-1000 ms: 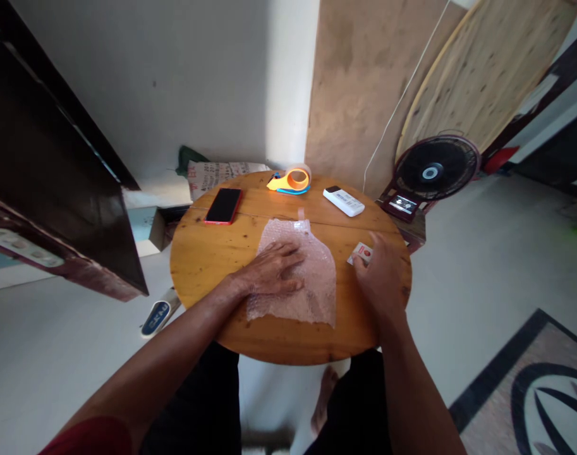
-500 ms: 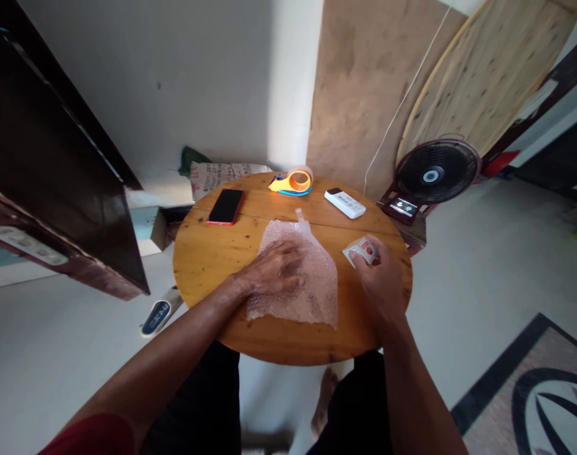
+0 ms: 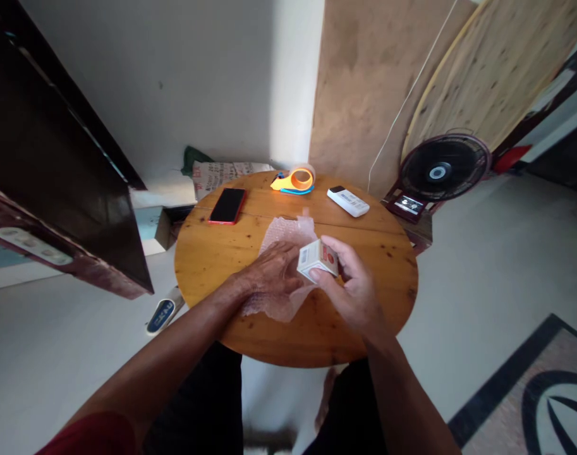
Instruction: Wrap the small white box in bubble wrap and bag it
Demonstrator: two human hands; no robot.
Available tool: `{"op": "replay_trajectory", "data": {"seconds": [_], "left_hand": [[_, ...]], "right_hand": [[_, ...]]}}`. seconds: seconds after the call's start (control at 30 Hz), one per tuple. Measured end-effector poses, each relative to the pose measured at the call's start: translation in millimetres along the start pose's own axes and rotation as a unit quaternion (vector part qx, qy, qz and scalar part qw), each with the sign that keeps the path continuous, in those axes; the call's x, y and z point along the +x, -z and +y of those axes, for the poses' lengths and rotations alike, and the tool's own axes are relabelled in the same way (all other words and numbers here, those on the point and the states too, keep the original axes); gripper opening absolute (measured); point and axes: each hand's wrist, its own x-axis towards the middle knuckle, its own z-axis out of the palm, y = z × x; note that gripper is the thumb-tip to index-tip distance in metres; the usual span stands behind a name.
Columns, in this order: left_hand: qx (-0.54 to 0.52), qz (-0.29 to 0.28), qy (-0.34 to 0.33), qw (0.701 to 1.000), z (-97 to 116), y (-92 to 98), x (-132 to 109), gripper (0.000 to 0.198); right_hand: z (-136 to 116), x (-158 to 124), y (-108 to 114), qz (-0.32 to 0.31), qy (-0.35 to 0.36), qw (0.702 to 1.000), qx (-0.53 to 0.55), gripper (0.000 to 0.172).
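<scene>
My left hand (image 3: 272, 268) lies flat with its fingers stretched out on a sheet of clear bubble wrap (image 3: 283, 230). In my right hand (image 3: 352, 287) is a small white box (image 3: 311, 260) with red print, gripped between thumb and fingers. The box is tilted, just right of my left fingertips and partly over the sheet. It covers some of the left fingertips, so I cannot tell whether they touch it. The sheet's right part looks drawn in or folded under the box.
The round wooden table (image 3: 212, 272) holds a red-edged phone (image 3: 227, 206) at back left, an orange tape dispenser (image 3: 295, 181) at the back, and a white device (image 3: 348, 201) at back right. A black fan (image 3: 442, 170) stands beyond its right edge, and a dark door (image 3: 55, 158) is at left.
My right hand has lifted the small box from the table's right side and moved it left over the bubble wrap. The sheet's right edge has shifted inward. My left hand stays in place.
</scene>
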Motion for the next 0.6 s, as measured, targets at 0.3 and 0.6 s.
{"op": "replay_trajectory", "data": {"seconds": [0.3,0.6], "left_hand": [[-0.003,0.021,0.03,0.999,-7.0,-5.9,-4.7,0.077],[0.054,0.052,0.009,0.997,-19.5,5.8,-3.8,0.058]], "right_hand": [[29.7,11.0,-2.3,-0.133,-0.063,0.983,-0.11,0.044],[41.6,4.5,17.8,-0.105,-0.07,0.952,-0.28,0.047]]}}
